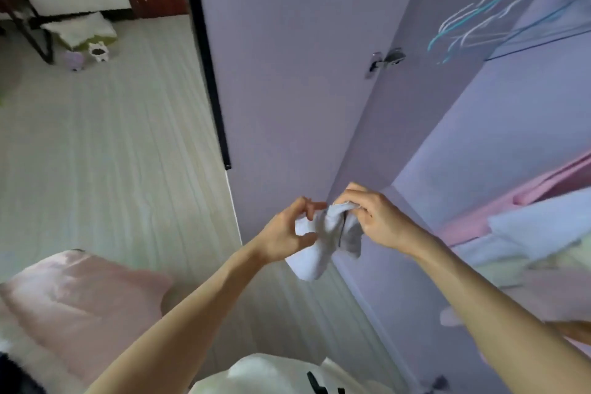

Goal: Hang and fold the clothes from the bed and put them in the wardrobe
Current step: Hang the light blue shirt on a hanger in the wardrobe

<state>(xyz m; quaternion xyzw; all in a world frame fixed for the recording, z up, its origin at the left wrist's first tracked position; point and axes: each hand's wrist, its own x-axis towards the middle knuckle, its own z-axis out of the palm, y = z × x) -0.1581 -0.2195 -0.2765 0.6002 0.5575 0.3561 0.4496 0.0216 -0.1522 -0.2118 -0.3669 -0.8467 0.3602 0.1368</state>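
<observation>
pale floorboards run beside the open lilac wardrobe, and we stand at its door with a small white sock held in the air between both hands. our left hand pinches one edge, our right hand curls round the cuff. we should probably keep the edges matched and fold it flat before shelving. it looks soft, limp, grey-trimmed.
</observation>
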